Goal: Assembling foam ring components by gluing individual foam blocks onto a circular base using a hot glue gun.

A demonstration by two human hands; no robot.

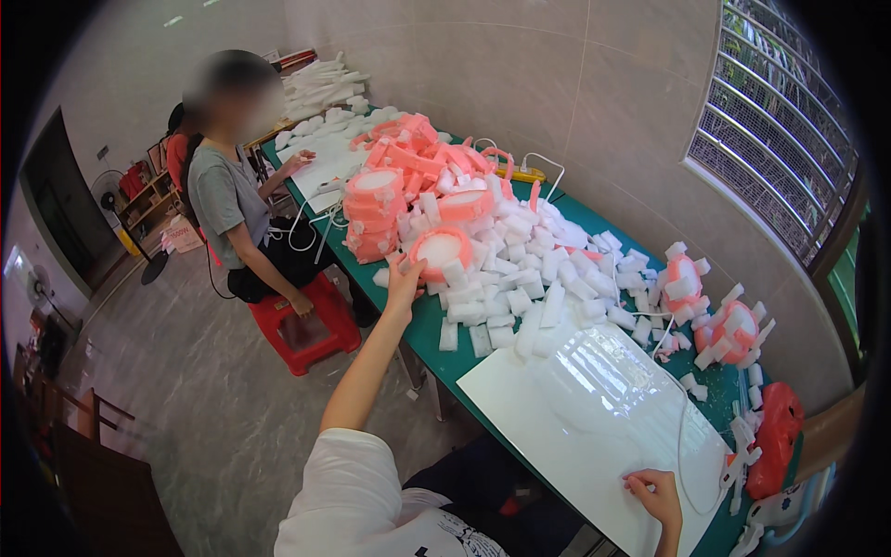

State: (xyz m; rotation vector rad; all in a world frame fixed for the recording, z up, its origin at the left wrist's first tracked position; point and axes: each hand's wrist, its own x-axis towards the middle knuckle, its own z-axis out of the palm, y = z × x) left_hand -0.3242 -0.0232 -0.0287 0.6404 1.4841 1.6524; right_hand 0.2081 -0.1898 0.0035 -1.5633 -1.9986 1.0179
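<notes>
My left hand [404, 286] reaches far across the table. Its fingers are closed on the near edge of a round pink foam ring with a white foam disc [440, 249] inside. Behind that piece rises a stack of similar pink rings [374, 209]. Loose white foam blocks [506, 288] crowd around it. Over the near right part of a glossy white board [603, 408], my right hand [655, 496] has its fingers curled together. Whatever they hold, if anything, is hidden.
Pink foam strips [418, 148] are heaped farther back. Two pink pieces studded with white blocks [684, 281] stand at the right. A white glue gun [740, 450] and red plastic bag [778, 438] lie near the right edge. Another person sits on a red stool [306, 325] at left.
</notes>
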